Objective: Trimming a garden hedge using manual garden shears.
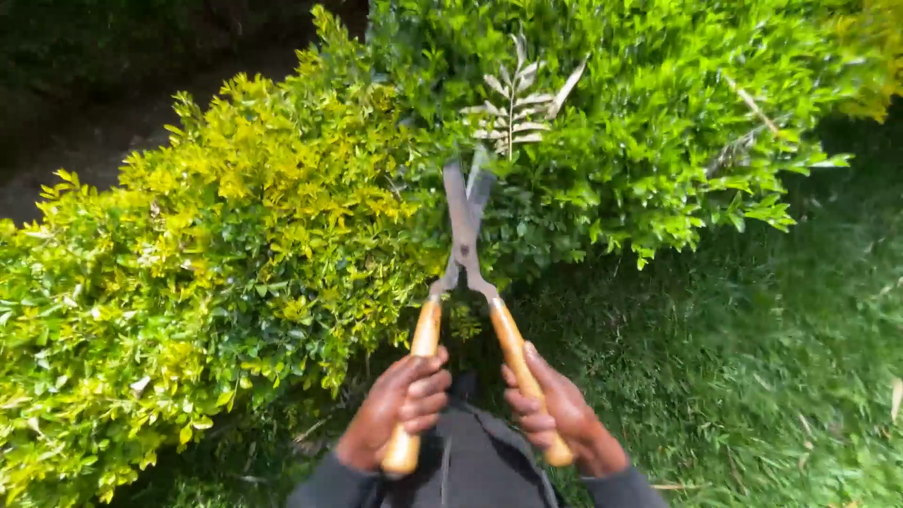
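Observation:
I hold a pair of hedge shears (464, 240) with grey metal blades and two orange wooden handles. My left hand (403, 400) is wrapped around the left handle and my right hand (555, 409) around the right handle. The blades are nearly closed and point up into the top of a hedge (282, 235), which has yellow-green leaves on the left and darker green leaves on the right. A pale dry fern-like leaf (513, 108) lies on the hedge just beyond the blade tips.
Mown grass (752, 357) covers the ground to the right of the hedge. Dark bare soil (85, 122) shows at the upper left behind the hedge. My dark grey clothing (470, 466) fills the bottom centre.

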